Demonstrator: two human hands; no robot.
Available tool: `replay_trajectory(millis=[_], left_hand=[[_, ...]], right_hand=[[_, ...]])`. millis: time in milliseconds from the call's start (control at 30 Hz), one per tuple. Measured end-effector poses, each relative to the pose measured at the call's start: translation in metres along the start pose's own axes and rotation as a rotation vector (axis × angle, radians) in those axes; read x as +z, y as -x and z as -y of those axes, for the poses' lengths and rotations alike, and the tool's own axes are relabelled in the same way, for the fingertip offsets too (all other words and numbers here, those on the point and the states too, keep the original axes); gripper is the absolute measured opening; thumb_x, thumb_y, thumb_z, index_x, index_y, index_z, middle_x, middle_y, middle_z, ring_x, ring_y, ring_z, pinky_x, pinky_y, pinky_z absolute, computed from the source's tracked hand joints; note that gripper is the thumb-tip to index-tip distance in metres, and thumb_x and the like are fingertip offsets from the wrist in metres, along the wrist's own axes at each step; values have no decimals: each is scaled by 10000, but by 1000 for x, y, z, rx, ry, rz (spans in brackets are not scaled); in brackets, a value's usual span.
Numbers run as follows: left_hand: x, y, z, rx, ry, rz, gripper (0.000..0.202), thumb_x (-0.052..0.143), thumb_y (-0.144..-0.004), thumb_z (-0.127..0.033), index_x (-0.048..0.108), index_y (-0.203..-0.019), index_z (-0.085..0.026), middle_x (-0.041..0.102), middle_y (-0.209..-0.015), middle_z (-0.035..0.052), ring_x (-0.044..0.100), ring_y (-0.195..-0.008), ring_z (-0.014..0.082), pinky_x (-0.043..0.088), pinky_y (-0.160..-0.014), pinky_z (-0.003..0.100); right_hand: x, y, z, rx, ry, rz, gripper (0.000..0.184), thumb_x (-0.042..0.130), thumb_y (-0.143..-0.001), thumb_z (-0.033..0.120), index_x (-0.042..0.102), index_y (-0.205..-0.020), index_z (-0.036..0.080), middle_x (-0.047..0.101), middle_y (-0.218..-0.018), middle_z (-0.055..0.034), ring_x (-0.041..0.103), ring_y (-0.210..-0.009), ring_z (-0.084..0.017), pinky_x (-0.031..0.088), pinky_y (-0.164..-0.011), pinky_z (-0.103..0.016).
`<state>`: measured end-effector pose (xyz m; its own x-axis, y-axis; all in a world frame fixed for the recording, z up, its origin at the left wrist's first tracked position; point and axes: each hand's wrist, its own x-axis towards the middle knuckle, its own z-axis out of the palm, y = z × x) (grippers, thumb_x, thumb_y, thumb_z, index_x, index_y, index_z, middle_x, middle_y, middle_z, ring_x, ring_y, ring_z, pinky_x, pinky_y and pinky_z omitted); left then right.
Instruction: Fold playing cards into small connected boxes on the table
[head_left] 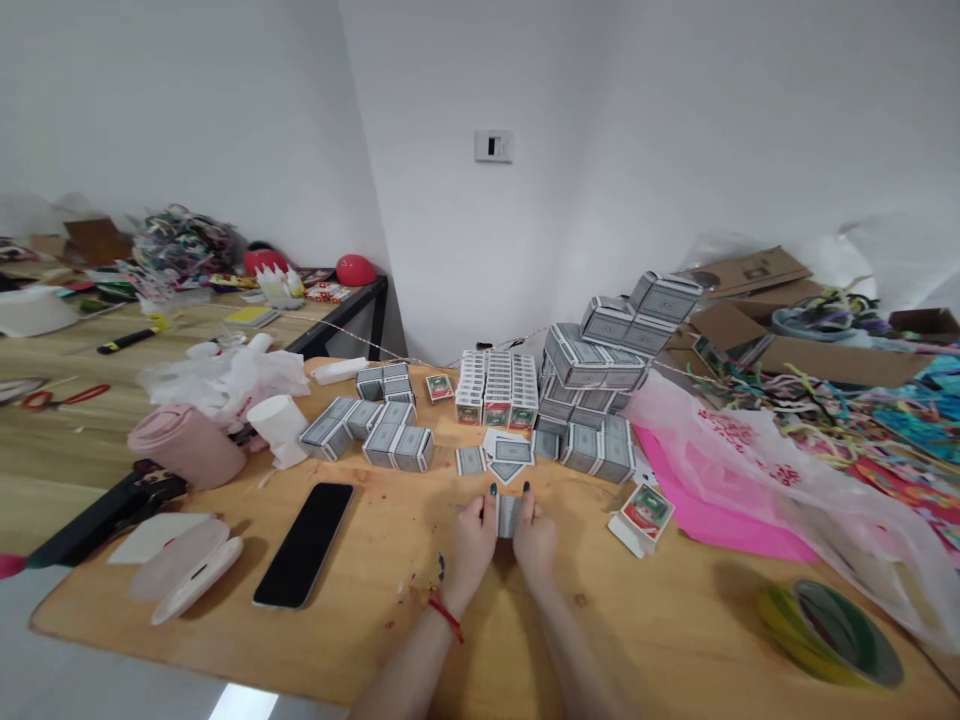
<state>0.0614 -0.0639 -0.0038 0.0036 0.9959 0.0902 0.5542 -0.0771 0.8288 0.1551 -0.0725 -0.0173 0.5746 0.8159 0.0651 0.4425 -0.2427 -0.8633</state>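
**Small grey deck of playing cards (508, 517) held between two bare hands**

The small grey deck is kept upright above the front middle of the light brown wooden table (390, 560). Whether its bottom edge is rested on the wood cannot be told. Its left side is gripped by the left hand (476, 530) and its right side by the right hand (535, 535). The fingers of both hands are curled in, and the two thumbs, with dark painted nails, are pointed up along the sides. A thin red string bracelet (448, 615) is worn on the left wrist.

Just behind the deck, some loose grey-backed cards (510, 455) are spread out, partly on top of each other. Behind them, small white card boxes with green and red fronts (496, 388) are lined up in rows. Grey blocks of cards (390, 420) are set to the left, and a tall, uneven pile of grey card blocks (592, 370) is stacked to the right.

Nearer the right hand, a white box with a green and red front (645, 517) is laid with its flap open. A bright pink sheet (712, 500) is spread beyond it. On the left, a flat black phone (304, 545) is laid near a fat pink roll (184, 445).
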Motion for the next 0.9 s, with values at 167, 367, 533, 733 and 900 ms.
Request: replay_trajectory(millis=[167,367,533,733,900], left_hand=[[1,6,-1,82,-44,156,345,352,-852,-390,539,-672,-163,615,-596,21,529,-515,111,305,-465,198],[1,1,-7,80,-198,177,430,349,-856,-422,563,-597,-154,611,-544,49,512,-468,121,257,-451,224],[-16,-34,-7,2,-315,109,527,183,-914,-385,614,-737,-138,664,-653,79,579,-544,132,326,-481,218],[-39,-83,12,-104,-515,48,447,275,-900,-326,646,-770,-113,685,-769,150,650,-708,201,415,-578,251],[-51,-87,21,-113,-653,13,395,366,-861,-375,646,-851,-97,667,-732,179,651,-715,264,459,-606,320]], right_hand=[[-4,-1,-2,31,-45,15,566,277,-850,540,648,-704,139,623,-504,-110,571,-432,-196,320,-406,-262],[-2,-4,-1,57,-156,-18,449,317,-835,449,595,-989,132,685,-840,-131,646,-717,-208,432,-564,-265],[-8,-11,-3,144,-280,40,498,335,-819,450,542,-1082,82,548,-438,8,506,-352,-164,365,-376,-250],[-13,-13,-5,188,-380,125,456,446,-742,485,595,-959,113,460,-351,69,436,-282,-132,321,-323,-220],[-15,-14,-6,221,-418,143,521,481,-699,544,622,-924,96,437,-325,71,421,-278,-125,311,-319,-216]])
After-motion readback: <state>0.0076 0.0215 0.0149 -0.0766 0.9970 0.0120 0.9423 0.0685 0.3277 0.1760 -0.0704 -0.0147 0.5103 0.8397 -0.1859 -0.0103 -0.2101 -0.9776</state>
